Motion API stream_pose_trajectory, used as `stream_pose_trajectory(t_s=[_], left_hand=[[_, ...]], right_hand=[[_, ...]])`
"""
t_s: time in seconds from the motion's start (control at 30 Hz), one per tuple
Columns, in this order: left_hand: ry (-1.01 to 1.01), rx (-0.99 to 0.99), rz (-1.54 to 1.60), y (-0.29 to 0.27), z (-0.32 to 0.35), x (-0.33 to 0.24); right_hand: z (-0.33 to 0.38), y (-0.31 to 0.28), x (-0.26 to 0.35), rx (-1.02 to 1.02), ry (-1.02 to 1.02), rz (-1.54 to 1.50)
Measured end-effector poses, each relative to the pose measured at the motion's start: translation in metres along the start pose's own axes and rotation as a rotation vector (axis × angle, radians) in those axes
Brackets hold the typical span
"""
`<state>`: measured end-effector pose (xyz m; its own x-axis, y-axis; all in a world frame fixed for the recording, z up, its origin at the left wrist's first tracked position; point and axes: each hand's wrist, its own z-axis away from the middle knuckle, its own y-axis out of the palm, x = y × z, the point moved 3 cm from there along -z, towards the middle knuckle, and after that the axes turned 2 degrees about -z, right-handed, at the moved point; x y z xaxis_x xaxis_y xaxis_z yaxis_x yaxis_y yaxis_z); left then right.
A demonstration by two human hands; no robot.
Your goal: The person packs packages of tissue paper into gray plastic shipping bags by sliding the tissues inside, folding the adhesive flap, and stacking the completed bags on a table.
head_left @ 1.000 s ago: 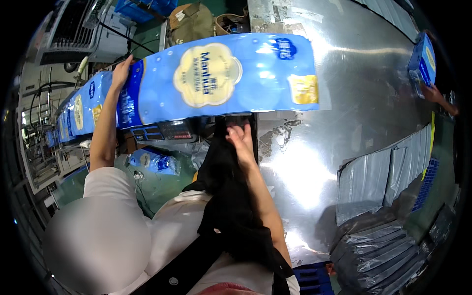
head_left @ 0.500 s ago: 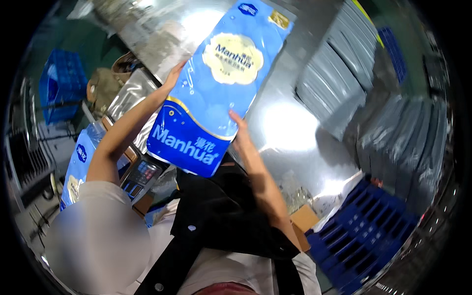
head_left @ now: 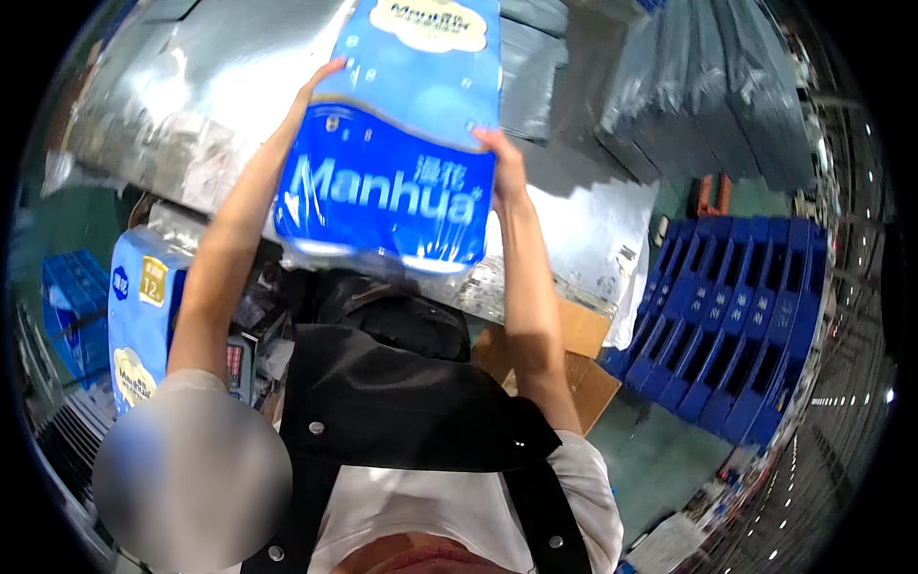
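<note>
A large blue plastic-wrapped pack of toilet paper (head_left: 402, 124) is tilted between my two hands over the metal table. Along its left edge my left hand (head_left: 323, 78) grips, most of its fingers hidden behind the pack. My right hand (head_left: 504, 165) clasps the right edge lower down, thumb on the front face. The upper end of the pack runs out of the picture. A second pack of the same kind (head_left: 143, 297) stands at the left, beyond my left forearm.
A shiny metal table (head_left: 220, 57) lies ahead. Grey plastic-bag stacks (head_left: 708, 91) sit at far right. Blue plastic pallets (head_left: 717, 316) stand right, near an opened cardboard box (head_left: 583, 383). At left are a blue crate (head_left: 72, 306) and a small device with a display (head_left: 239, 359).
My view has swung to the right. The pack now sits more upright and higher in the picture, still held by both hands at its edges.
</note>
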<state>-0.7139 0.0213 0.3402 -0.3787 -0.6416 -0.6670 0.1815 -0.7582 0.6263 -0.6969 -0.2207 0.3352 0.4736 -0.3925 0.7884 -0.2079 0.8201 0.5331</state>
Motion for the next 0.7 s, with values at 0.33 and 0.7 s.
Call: stream_pose_trajectory(t_s=[0.33,0.7], left_hand=[[-0.134,-0.096,-0.746,-0.016,0.128,0.257],[0.636,0.026,-2.255,0.009,-0.207,0.106]], right_hand=[[0.219,-0.197,-0.100,-0.116,0.567,0.353],[-0.164,-0.144,0.072,-0.141,-0.470,1.845]])
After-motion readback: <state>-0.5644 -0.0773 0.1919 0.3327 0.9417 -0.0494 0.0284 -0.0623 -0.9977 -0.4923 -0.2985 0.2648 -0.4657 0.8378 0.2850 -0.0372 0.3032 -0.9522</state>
